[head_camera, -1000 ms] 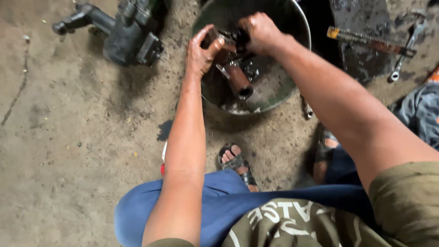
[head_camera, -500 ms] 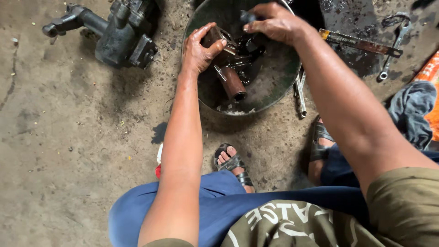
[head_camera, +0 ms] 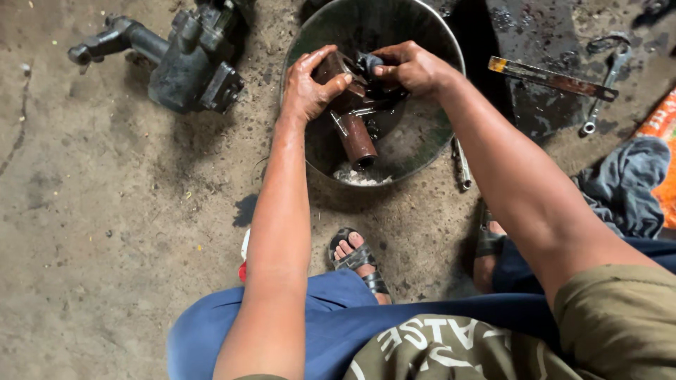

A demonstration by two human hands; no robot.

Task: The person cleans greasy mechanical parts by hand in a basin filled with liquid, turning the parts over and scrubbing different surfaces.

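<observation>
My left hand (head_camera: 308, 83) grips the upper end of a rusty brown metal part with a tube end (head_camera: 356, 137), held tilted inside a round metal basin (head_camera: 429, 144) on the floor. My right hand (head_camera: 412, 67) presses a small dark rag or brush (head_camera: 367, 63) against the top of the same part. Both hands are oily. Dark liquid and a whitish residue lie at the basin's bottom.
A heavy dark cast housing with a shaft (head_camera: 176, 60) lies at the upper left. A flat file-like tool (head_camera: 549, 77) and a spanner (head_camera: 604, 88) lie at the upper right, another spanner (head_camera: 462, 165) beside the basin. A grey cloth (head_camera: 623, 186) is at right. My sandalled feet (head_camera: 359, 260) rest below.
My right hand has come down from the basin's far rim onto the top of the part, next to my left hand. The view shifted slightly.
</observation>
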